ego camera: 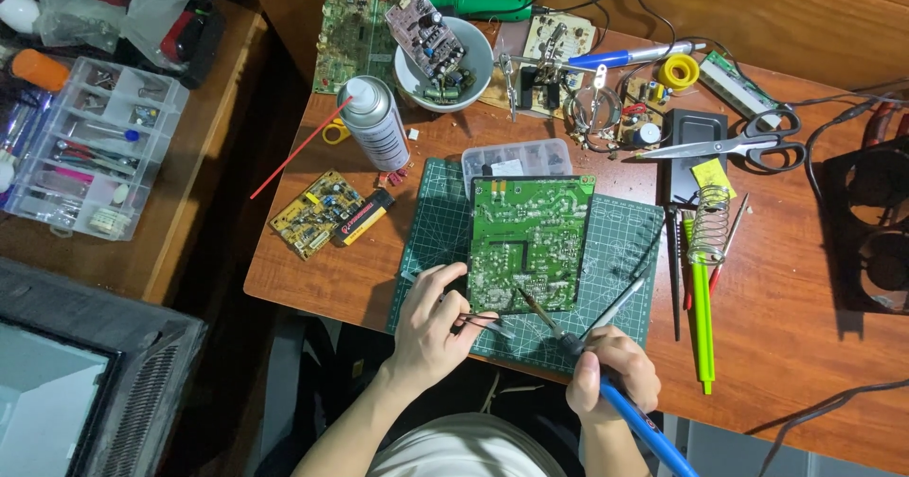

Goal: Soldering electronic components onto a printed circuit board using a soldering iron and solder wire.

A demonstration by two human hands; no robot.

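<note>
A green circuit board (528, 240) lies solder side up on a green cutting mat (431, 212). My left hand (431, 321) pinches thin tweezers (485, 321) at the board's near left corner. My right hand (611, 371) grips a blue-handled soldering iron (636, 420); its tip (523, 294) rests on the board's lower edge. A silver pen-like tool (617, 302) lies on the mat beside my right hand.
A spray can (374, 122) with a red straw, a yellow circuit board (314, 214), a white bowl (471, 70) of parts, a clear parts box (517, 158), scissors (734, 144), a coiled iron stand (710, 221) and a green tool (703, 321) crowd the wooden table. A compartment organiser (95, 146) sits left.
</note>
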